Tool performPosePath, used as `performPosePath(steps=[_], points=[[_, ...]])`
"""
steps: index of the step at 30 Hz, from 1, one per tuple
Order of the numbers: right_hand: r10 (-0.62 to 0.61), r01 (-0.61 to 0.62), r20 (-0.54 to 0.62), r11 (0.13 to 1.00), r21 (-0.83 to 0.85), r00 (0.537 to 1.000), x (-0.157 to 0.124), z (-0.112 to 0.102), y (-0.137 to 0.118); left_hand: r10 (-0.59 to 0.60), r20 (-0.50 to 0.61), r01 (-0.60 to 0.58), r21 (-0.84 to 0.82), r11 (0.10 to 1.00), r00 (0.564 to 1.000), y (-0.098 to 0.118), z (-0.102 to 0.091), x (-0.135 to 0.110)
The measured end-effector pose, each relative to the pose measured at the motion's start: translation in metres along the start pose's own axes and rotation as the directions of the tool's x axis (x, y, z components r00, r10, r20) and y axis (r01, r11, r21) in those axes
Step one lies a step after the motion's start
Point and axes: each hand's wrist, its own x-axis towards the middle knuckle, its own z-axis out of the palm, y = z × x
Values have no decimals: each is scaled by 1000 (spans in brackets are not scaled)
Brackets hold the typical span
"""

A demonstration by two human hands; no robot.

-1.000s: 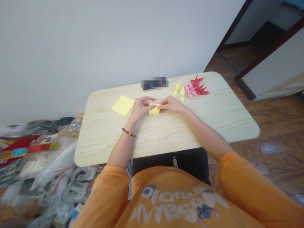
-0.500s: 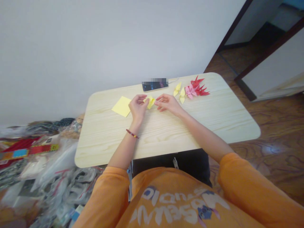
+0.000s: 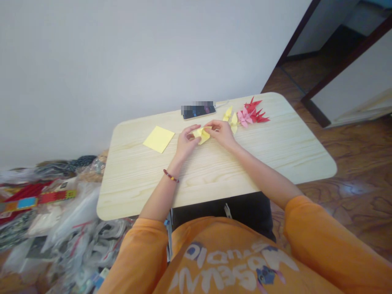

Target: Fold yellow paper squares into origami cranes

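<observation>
Between my hands is a small piece of folded yellow paper, held just above the middle of the table. My left hand pinches its left side between thumb and fingers. On the right side, my right hand grips the paper with its thumb and fingertips. Part of the folds is hidden behind my fingers. A flat, square yellow paper sheet lies to the left of my left hand. Just beyond my right hand lie two yellow folded paper pieces, one partly covered by that hand.
The pale wooden table stands against a white wall. A phone lies at its back edge, with a cable. Pink and red folded paper flowers sit at the back right. Plastic bags are heaped on the left.
My right hand has come in and taken hold of the folded yellow paper. My left hand has moved right with it, uncovering the corner of the yellow sheet.
</observation>
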Motion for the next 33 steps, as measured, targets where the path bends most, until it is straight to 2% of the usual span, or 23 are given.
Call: performPosePath(steps=[3,8,11,16,20,27,33], points=[[-17,18,15,1000,-21,1000,1,0,1,-114,61,118,-65,991,992,0,1,0],[-14,12,65,1000,26,998,2,-1,1,-151,13,152,-90,984,988,5,3,0],[-16,11,89,998,59,996,2,-1,0,-196,34,199,-101,975,980,5,2,0],[83,-94,58,970,224,995,2,-1,-3,-219,44,224,-167,960,975,0,0,1],[175,-169,3,949,267,985,3,-1,-4,-223,65,232,-202,952,973,1,-1,1],[160,-149,-10,939,311,987,2,0,-4,-266,122,287,-215,933,956,2,-3,0],[150,-143,8,930,338,989,3,1,-5,-256,125,277,-206,938,959,3,-4,0]])
